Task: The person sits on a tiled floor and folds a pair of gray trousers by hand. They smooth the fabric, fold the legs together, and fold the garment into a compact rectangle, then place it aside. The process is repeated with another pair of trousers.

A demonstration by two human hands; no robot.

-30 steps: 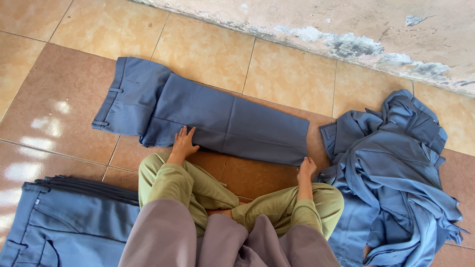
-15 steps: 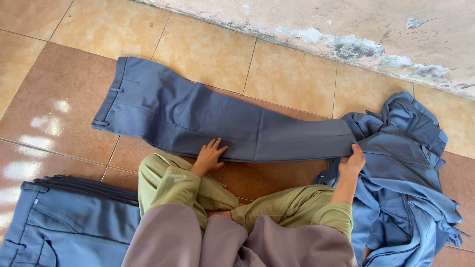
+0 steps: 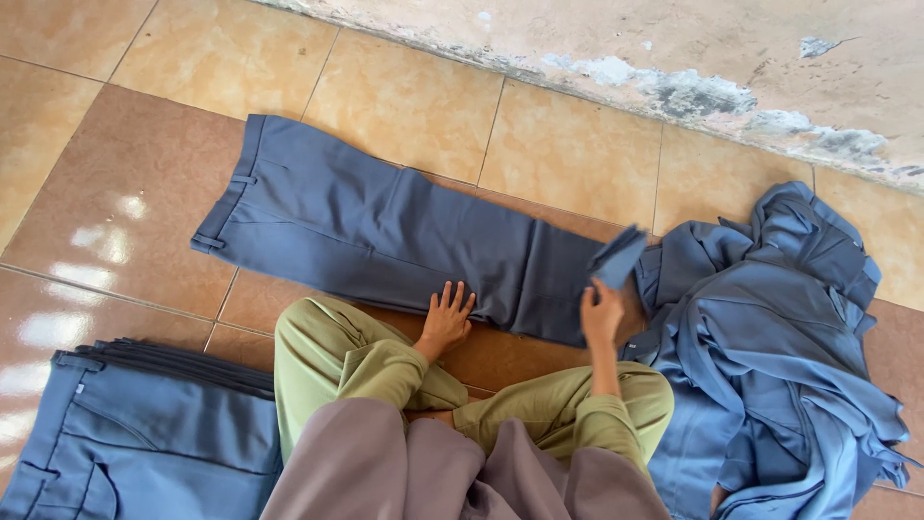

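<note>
trousers: left hand flat, open on them; right hand grips hem.

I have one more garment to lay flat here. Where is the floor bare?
Bare tile lies between the spread trousers and the wall, and left of their waistband. Crowded: the folded stack lower left, the heap on the right, and by the left hand and right hand.

The trousers are smooth, matt blue-grey woven cloth, as are the folded stack and the crumpled heap. The floor tiles are glossy glazed ceramic; the wall base is rough, flaking plaster.
</note>
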